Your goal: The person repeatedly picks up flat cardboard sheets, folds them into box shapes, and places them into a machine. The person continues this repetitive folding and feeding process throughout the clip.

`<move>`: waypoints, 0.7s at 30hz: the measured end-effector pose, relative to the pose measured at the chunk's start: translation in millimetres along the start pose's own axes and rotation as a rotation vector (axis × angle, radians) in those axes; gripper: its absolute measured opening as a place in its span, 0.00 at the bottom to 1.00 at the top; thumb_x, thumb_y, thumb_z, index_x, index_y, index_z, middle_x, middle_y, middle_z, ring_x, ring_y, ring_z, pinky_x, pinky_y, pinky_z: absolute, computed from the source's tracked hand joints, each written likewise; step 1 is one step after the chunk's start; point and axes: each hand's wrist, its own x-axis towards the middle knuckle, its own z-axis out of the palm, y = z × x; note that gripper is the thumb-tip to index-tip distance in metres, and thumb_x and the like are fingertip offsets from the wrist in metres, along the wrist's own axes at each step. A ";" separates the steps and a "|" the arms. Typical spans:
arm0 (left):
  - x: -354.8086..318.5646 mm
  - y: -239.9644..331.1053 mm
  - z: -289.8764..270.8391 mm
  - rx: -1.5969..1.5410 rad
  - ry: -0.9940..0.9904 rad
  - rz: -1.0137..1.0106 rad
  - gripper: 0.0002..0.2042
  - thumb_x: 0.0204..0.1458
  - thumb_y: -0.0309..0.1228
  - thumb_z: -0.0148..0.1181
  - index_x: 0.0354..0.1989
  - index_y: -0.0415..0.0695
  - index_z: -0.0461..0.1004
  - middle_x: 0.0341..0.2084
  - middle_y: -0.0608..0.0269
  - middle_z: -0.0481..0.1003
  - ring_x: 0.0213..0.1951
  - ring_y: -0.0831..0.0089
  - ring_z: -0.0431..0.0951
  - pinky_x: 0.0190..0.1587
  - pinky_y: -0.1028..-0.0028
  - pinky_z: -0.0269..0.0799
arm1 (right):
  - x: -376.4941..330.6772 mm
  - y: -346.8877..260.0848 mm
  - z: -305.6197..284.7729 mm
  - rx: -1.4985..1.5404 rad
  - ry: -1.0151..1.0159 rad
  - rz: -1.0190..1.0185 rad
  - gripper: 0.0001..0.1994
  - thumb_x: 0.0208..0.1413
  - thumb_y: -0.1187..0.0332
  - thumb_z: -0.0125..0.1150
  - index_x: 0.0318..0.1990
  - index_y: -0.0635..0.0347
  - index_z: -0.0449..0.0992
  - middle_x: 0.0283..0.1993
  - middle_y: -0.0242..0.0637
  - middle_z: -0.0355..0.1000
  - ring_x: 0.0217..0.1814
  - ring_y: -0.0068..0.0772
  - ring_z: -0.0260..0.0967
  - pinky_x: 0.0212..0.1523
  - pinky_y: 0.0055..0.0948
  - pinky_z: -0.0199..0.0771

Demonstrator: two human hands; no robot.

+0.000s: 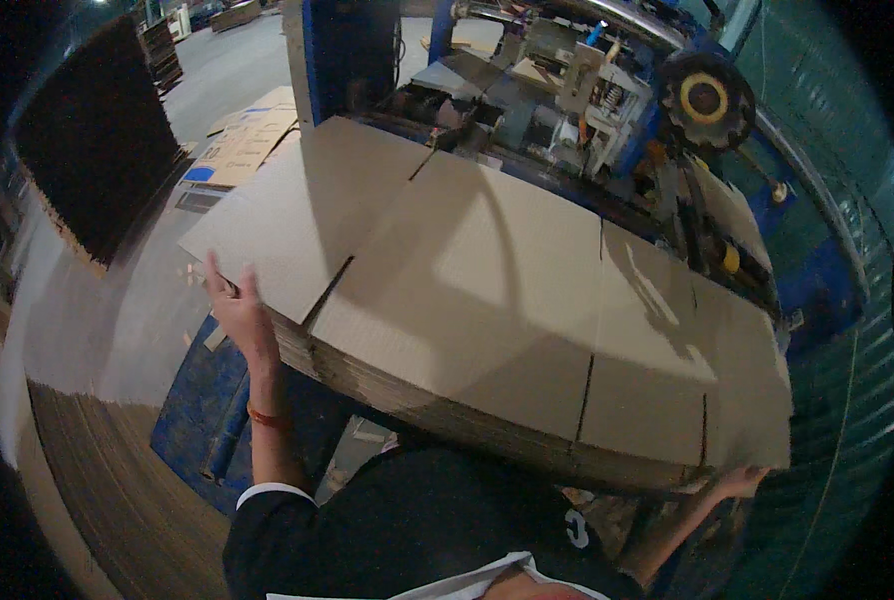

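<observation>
Plain brown cardboard sheet stack point(487, 300), dark slot cuts, faint corrugation lines. Behind stack: blue machine point(567, 90), black wheel with yellow ring point(705, 98). Left of stack: grey floor point(127, 300), blue pallet point(202, 400), brown flat boxes with blue print point(242, 140). Red-orange wristband point(267, 417) on left wrist, black sleeve with white cuff point(277, 500).

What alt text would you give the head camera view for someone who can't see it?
A person holds a thick stack of flat, slotted cardboard sheets by its two ends, left hand at the near left corner, right hand under the right end. Behind it stands a blue machine; another cardboard stack lies lower left.
</observation>
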 end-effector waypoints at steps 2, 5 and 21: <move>9.2 -10.2 10.5 -0.609 0.236 -0.106 0.28 0.49 0.34 0.57 0.56 0.32 0.58 0.54 0.48 0.61 0.52 0.61 0.64 0.56 0.67 0.57 | 13.7 -18.6 8.5 0.219 0.051 0.282 0.20 0.52 0.63 0.55 0.48 0.69 0.69 0.44 0.46 0.71 0.39 0.40 0.68 0.43 0.38 0.70; 32.2 -31.5 15.8 -0.620 0.035 -0.286 0.20 0.49 0.31 0.57 0.49 0.34 0.63 0.47 0.55 0.65 0.48 0.68 0.66 0.49 0.70 0.64 | 38.0 -52.5 11.8 0.450 -0.062 0.773 0.22 0.53 0.63 0.54 0.53 0.68 0.64 0.50 0.44 0.66 0.47 0.39 0.64 0.48 0.38 0.66; -70.0 73.5 13.9 -0.134 -1.175 0.766 0.19 0.45 0.20 0.49 0.49 0.44 0.71 0.50 0.46 0.68 0.53 0.53 0.68 0.56 0.60 0.61 | -108.2 -214.7 -19.6 0.304 -0.628 -0.406 0.12 0.50 0.75 0.53 0.43 0.59 0.75 0.50 0.44 0.71 0.55 0.44 0.65 0.55 0.45 0.63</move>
